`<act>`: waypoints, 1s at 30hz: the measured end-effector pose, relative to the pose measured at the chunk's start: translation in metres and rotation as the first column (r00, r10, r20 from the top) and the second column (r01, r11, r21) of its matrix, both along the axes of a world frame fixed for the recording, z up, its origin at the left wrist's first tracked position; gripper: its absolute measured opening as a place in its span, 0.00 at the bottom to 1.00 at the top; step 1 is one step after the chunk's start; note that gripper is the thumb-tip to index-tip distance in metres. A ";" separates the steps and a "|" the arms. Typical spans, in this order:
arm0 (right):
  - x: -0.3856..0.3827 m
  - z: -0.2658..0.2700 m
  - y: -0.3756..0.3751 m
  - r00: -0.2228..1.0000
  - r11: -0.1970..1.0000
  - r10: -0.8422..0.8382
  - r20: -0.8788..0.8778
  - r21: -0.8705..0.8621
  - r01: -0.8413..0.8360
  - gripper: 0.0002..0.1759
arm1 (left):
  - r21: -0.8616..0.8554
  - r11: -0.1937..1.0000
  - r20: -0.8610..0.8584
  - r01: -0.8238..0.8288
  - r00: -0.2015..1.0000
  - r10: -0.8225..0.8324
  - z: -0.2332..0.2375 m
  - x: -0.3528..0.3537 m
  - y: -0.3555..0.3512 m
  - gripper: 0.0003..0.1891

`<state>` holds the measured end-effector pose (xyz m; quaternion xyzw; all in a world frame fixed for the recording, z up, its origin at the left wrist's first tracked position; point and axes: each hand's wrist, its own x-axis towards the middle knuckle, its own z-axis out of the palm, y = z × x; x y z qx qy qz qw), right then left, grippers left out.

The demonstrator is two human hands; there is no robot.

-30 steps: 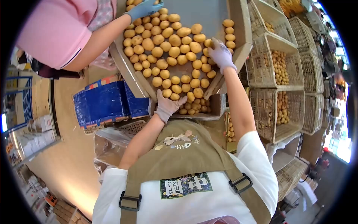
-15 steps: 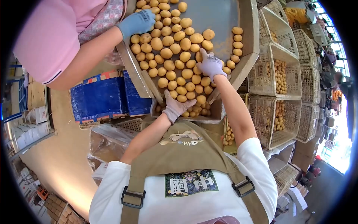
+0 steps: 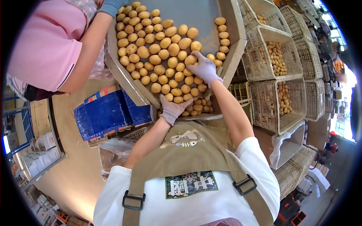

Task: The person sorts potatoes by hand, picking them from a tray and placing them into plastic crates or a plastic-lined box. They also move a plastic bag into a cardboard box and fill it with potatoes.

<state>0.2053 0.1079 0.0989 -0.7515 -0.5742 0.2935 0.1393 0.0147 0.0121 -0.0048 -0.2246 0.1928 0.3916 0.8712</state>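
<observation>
Many small yellow potatoes (image 3: 164, 54) lie spread over a grey metal sorting tray (image 3: 188, 11). My left hand (image 3: 172, 108), in a pale glove, rests at the tray's narrow front mouth, thumb and fingers apart, against the lowest potatoes. Farther up on the right, my right hand (image 3: 205, 68), in a light lavender glove, touches the right edge of the potato layer with its fingers spread and slightly bent. Below the mouth, more potatoes (image 3: 197, 108) sit in a container in front of my apron (image 3: 184, 150), partly hidden by my left hand.
At left, a co-worker in a pink sleeve (image 3: 49, 49) reaches over the tray with a blue-gloved hand (image 3: 112, 6). Plastic crates (image 3: 277, 107), some holding potatoes, are stacked at right. A blue-wrapped box (image 3: 102, 115) and clear plastic bag (image 3: 115, 150) are at left.
The view has shifted, so the tray sits farther up and left. The co-worker's gloved hand has moved up toward the frame edge. My hands stay on the potatoes at about the same places.
</observation>
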 end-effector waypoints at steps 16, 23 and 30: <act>0.387 0.039 -0.518 -0.202 -0.375 0.374 -0.905 -0.347 0.860 0.37 | 0.404 0.903 -0.156 0.145 0.984 -0.088 -0.001 -0.002 0.002 0.31; 0.226 0.038 -0.210 0.667 0.492 -0.404 -0.626 0.465 0.736 0.19 | 0.421 0.900 -0.278 0.109 0.960 0.013 0.016 0.005 -0.002 0.38; 0.029 0.007 0.042 0.916 0.971 0.107 0.386 0.159 -0.180 0.35 | 0.142 0.990 -0.070 -0.017 0.997 0.028 0.002 -0.001 -0.004 0.39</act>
